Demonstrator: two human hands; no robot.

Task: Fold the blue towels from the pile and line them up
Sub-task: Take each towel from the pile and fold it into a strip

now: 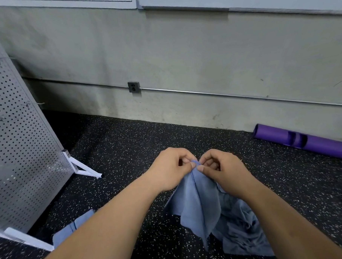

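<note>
Both the left hand [171, 169] and right hand [224, 170] pinch the blue towel [198, 207] up top, over the pile [241, 238] — I'd slide each grip out to a corner first.

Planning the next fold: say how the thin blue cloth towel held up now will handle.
Likely floppy: the thin blue cloth towel hangs in drooping folds from the left hand and right hand. Probably light: fingertip pinches alone carry it.

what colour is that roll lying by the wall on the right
Purple, with a darker cut-out near its middle; the roll shows in the head view, the only one.
</note>
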